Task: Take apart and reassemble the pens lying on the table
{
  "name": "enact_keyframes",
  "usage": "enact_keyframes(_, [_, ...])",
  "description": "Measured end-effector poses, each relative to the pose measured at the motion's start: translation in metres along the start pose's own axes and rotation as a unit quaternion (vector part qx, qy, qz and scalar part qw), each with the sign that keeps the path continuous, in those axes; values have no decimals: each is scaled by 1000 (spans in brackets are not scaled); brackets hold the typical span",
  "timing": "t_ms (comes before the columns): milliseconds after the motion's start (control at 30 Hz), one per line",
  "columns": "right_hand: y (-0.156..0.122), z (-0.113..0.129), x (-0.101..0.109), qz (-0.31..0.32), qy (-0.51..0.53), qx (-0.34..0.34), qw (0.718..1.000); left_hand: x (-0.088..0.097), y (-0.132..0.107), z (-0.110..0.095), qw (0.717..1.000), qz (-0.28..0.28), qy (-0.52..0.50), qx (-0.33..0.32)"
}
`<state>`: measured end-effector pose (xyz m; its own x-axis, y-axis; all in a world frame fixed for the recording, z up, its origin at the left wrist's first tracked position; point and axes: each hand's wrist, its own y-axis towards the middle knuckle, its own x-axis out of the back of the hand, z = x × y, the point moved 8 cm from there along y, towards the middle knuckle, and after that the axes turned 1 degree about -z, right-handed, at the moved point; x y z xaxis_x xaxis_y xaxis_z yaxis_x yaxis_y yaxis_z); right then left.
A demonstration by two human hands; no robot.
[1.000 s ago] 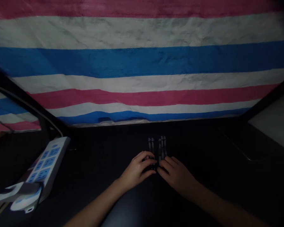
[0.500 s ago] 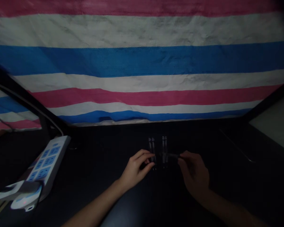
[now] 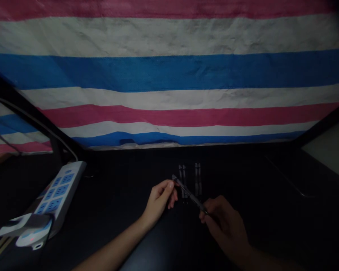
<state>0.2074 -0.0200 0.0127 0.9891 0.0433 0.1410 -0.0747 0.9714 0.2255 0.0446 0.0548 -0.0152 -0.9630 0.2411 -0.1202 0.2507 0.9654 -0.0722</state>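
A dark pen [image 3: 190, 194] slants between my two hands, raised in front of other pens. My right hand [image 3: 226, 226] is closed around its lower right end. The thumb and fingertips of my left hand [image 3: 159, 199] pinch it near its upper left end. Behind the held pen, two similar pens [image 3: 184, 171] lie side by side, partly hidden by it and my left fingers. A little to the right is another pair of pens [image 3: 197, 173], parallel to the first.
The pens lie on a black tabletop [image 3: 107, 210]. At the left stands a white power strip [image 3: 59, 192] with a plugged-in adapter [image 3: 35, 229] and cables. A striped sheet [image 3: 169, 73] hangs behind the table, between dark slanted frame posts. The scene is dim.
The pen in my right hand has turned from level to slanted and come nearer. My right hand moved down and left; my left hand now grips the pen's other end.
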Motion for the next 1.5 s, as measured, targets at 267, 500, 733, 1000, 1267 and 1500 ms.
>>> enact_keyframes(267, [1, -20, -26, 121, 3, -149, 981, 1, 3, 9, 990, -14, -124, 63])
enact_keyframes(500, [-26, -50, -69, 278, 285, -368, 840, -4, 1, 7, 991, 23, -121, 59])
enact_keyframes(733, [-22, -50, -61, 261, 230, -356, 868, -5, -2, 4, 996, 37, -76, 29])
enact_keyframes(1000, [-19, -41, -54, 227, 185, -363, 884, -7, -3, 5, 997, 43, -63, 26])
enact_keyframes(1267, [-23, -51, -62, 257, 261, -403, 839, 0, 2, 11, 997, 15, -67, 37])
enact_keyframes(1500, [-27, -49, -63, 275, 259, -397, 837, 4, 1, 8, 995, -18, -88, 32])
